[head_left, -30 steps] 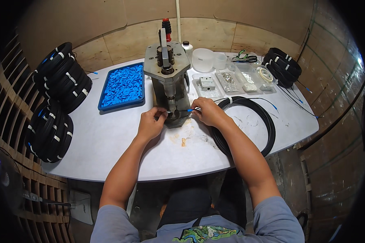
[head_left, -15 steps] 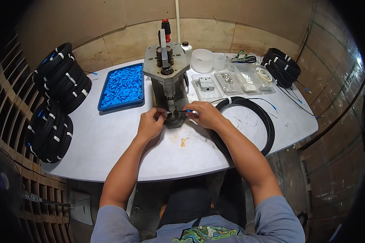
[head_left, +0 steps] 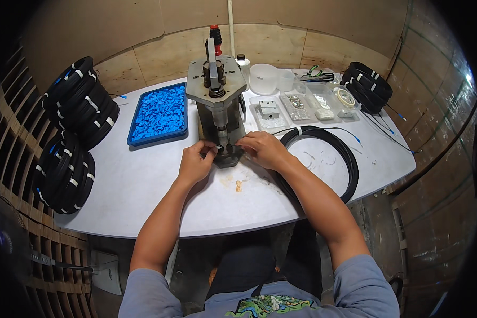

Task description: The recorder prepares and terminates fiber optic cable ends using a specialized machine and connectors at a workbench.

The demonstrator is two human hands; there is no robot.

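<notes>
Both sets of fingers are crowding the foot of the press (head_left: 222, 108), and that's where trouble could be brewing: they're sitting right below the ram (head_left: 221, 117), so a drop of it while they're lingering there could be catching a fingertip. The cable (head_left: 352, 168) is posing a risk too. The right forearm is crossing over its coil, so a nudge from that arm could be tugging the held end crooked.

The left hand (head_left: 196, 161) is bunching its fingers at the press's left side; whether they're gripping anything, I can't tell. Over on the right, the right hand (head_left: 265, 150) is pinching, apparently on the cable's near end, though the fingers are hiding the tip.

And the cable itself? It's looking black, slim and neatly wound, lying in a wide loop on the surface (head_left: 143, 204), right of the press. A white tie (head_left: 300, 130) is binding the loop at the back, one strand is running leftward to the right hand, and a loose end is trailing off to the right, showing a blue tip (head_left: 359, 140).
</notes>
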